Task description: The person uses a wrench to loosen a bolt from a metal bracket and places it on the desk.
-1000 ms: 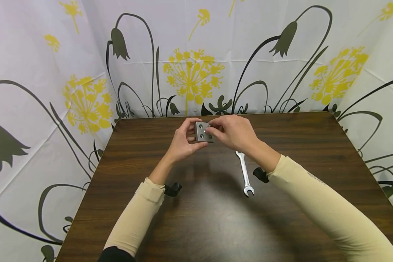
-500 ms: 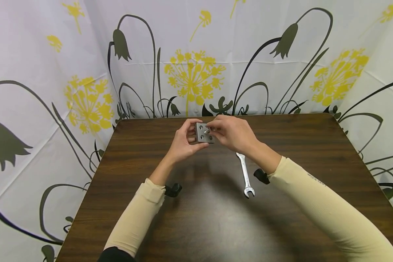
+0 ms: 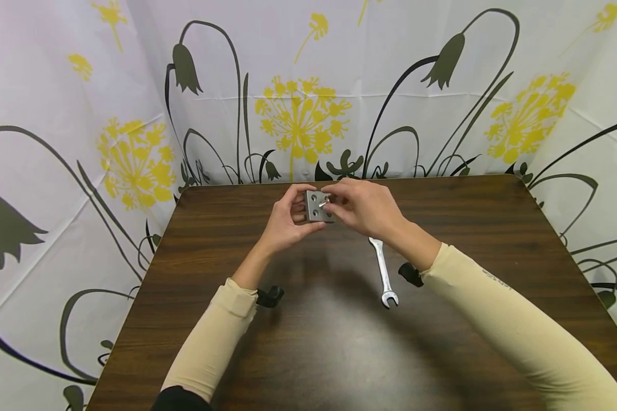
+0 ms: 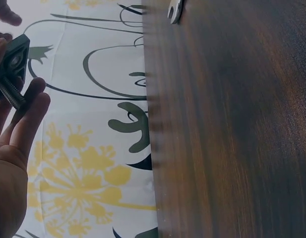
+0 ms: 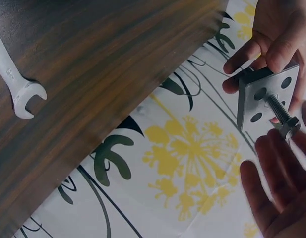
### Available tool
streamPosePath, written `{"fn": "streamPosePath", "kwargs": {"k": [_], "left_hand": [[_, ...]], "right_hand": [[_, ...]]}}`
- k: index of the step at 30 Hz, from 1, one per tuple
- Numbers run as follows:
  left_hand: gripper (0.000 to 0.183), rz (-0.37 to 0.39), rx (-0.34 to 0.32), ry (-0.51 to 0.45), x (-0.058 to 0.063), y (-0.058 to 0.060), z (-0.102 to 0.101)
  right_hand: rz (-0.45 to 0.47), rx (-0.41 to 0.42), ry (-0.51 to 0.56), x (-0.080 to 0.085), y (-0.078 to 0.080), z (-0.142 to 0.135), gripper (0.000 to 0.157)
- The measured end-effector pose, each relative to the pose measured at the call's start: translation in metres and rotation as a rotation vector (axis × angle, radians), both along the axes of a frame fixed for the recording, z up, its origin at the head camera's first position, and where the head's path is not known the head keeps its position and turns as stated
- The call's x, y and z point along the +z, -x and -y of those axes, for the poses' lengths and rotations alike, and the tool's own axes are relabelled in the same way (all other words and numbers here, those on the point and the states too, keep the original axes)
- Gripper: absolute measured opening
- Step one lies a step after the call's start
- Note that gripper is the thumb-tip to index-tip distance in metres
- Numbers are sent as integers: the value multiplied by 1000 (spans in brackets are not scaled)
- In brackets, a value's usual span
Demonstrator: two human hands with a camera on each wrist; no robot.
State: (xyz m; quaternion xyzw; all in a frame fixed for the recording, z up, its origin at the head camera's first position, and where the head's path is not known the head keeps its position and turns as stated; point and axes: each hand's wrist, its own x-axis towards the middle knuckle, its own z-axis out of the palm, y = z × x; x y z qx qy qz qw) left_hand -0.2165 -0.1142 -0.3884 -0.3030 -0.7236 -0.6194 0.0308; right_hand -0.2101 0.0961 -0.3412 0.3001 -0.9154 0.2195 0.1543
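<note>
My left hand (image 3: 284, 225) grips a small grey metal block (image 3: 312, 212) by its edges, held up over the far part of the table. Round holes show near the block's corners. A hex bolt (image 5: 277, 110) stands out from the middle of its face in the right wrist view. My right hand (image 3: 367, 206) pinches that bolt at its head between thumb and fingers. In the left wrist view a threaded shaft (image 4: 11, 93) sticks out of the block (image 4: 16, 57) beside the left fingers. An open-end wrench (image 3: 382, 267) lies on the table, below the right hand in the head view.
The dark wood table (image 3: 308, 354) ends just behind the hands. A white curtain (image 3: 360, 51) with flower prints hangs behind and at both sides. Black wrist-worn pieces stick out under the left wrist (image 3: 271, 297) and right wrist (image 3: 410, 274).
My right thumb and fingers have shifted slightly around the bolt, and more of it shows now than a second ago. The left hand, block and wrench stay nearly in place.
</note>
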Motion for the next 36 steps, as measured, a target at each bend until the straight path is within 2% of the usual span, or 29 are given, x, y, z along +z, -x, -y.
{"fn": "streamPosePath", "kwargs": {"k": [4,9,15,17,19,25,28,30,36], "left_hand": [[68,11,-13,-2,0,0,0],[67,23,-14,-12,0,0,0],[67,17,-21,-22,1,1,-1],[67,15,-18,-15,1,1,-1],[67,12,-14,-13,1,1,-1],[67,9,-11,-16,1,1,-1],[68,8,-12,-18,1,1,0],[68,7,-8,-18,1,0,0],[67,-1,-4,-18,2,0,0]], "right_hand": [[38,-28,-3,1,0,2,27],[-5,24,10,0,-1,1,25],[35,-34,20,2,-1,2,24],[42,-9,17,2,-1,2,22],[34,16,11,3,-1,1,25],[58,-57,13,3,-1,3,29],[47,-34,13,3,-1,3,23],[25,-13,4,3,-2,3,26],[45,-49,9,3,-2,4,28]]}}
